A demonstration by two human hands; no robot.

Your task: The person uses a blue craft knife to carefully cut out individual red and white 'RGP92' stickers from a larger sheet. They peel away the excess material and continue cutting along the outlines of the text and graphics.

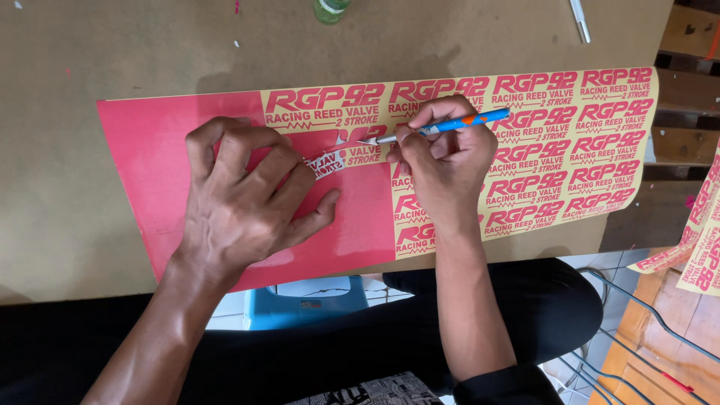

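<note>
A long sticker sheet (150,150) lies across a brown board; its left part is bare red, its right part is yellow with rows of red lettering. My left hand (240,199) presses flat on the red part, and its fingertips pinch a peeled strip of yellow film (327,163). My right hand (442,161) holds a blue and orange craft knife (442,126) like a pen. The knife's metal tip (367,141) touches the sheet at the edge of the peeled area, just right of the strip.
The brown board (60,210) sits over my lap in black clothing. A green bottle (330,9) and a white pen-like tool (580,19) lie at the far edge. More sticker sheets (701,247) hang at the right. A blue box (304,300) sits below.
</note>
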